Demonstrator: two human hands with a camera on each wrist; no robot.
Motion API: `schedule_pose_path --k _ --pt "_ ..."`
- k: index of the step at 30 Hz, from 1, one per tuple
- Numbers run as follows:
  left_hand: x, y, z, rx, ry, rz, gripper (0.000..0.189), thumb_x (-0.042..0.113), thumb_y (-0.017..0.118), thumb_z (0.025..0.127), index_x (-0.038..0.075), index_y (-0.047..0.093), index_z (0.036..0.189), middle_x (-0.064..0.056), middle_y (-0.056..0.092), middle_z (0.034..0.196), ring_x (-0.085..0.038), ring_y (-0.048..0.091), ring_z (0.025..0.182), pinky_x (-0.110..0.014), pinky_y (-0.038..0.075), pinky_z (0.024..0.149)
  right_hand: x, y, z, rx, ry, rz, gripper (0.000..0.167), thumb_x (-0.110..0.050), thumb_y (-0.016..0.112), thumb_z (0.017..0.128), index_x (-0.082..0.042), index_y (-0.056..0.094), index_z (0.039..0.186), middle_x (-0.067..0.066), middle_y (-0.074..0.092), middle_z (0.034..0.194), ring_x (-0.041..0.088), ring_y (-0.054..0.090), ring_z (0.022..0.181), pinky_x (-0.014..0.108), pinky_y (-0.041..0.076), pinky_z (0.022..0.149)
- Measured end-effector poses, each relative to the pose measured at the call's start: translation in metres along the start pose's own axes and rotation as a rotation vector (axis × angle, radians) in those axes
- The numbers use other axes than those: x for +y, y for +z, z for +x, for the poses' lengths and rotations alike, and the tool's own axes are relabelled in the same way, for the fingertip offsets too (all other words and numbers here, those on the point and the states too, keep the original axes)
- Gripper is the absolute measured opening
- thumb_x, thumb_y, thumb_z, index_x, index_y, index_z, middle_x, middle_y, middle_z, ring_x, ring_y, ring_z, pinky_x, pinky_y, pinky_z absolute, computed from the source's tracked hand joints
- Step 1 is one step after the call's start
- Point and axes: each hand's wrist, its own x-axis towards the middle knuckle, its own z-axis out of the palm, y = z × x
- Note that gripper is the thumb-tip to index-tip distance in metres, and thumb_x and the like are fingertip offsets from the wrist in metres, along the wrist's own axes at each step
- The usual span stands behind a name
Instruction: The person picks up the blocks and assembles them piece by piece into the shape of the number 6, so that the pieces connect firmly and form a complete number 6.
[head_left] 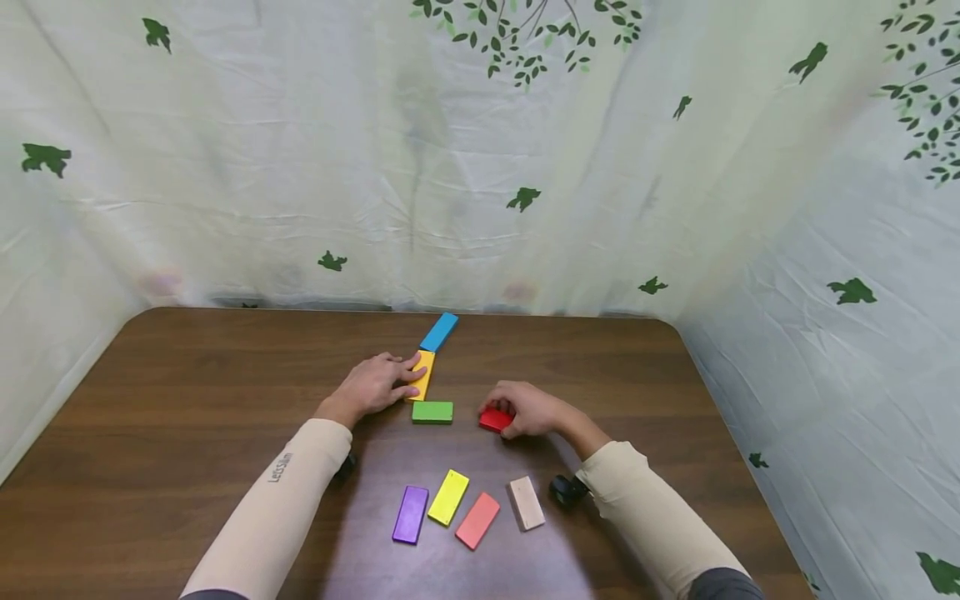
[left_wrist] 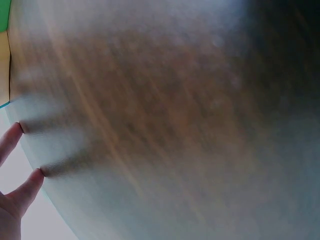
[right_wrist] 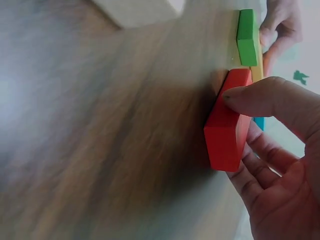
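Note:
A row of blocks runs along the far middle of the table: a blue block (head_left: 439, 332), an orange-yellow block (head_left: 423, 377) touching its near end, and a green block (head_left: 432, 412) lying crosswise in front. My left hand (head_left: 375, 385) rests its outstretched fingers on the orange-yellow block, partly covering it. In the left wrist view, two fingertips (left_wrist: 36, 176) show at the left edge. To the right of the green block, my right hand (head_left: 529, 408) grips a red block (right_wrist: 227, 125) between thumb and fingers, low over the table; whether it touches the wood is unclear.
Nearer on the brown wooden table (head_left: 187, 433) lie a purple block (head_left: 410, 515), a yellow block (head_left: 448, 497), a coral block (head_left: 477, 521) and a pale beige block (head_left: 527, 503). A white curtain (head_left: 300, 167) with green leaf and bird prints hangs behind the table.

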Motion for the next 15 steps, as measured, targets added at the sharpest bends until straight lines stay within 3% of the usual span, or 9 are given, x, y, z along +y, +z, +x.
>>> schedule_pose_path --k 15 --pt "-0.002 0.000 0.001 -0.003 -0.009 0.004 0.047 0.033 0.063 0.093 0.015 0.056 0.136 -0.009 0.043 0.147 -0.040 0.047 0.125 -0.056 0.041 0.096 -0.003 -0.001 0.023 0.007 -0.088 0.035 0.040 -0.002 0.076 0.078 -0.013 0.067 0.116 -0.002 0.060 0.105 0.014 0.054 0.092 0.028 0.047 0.082"
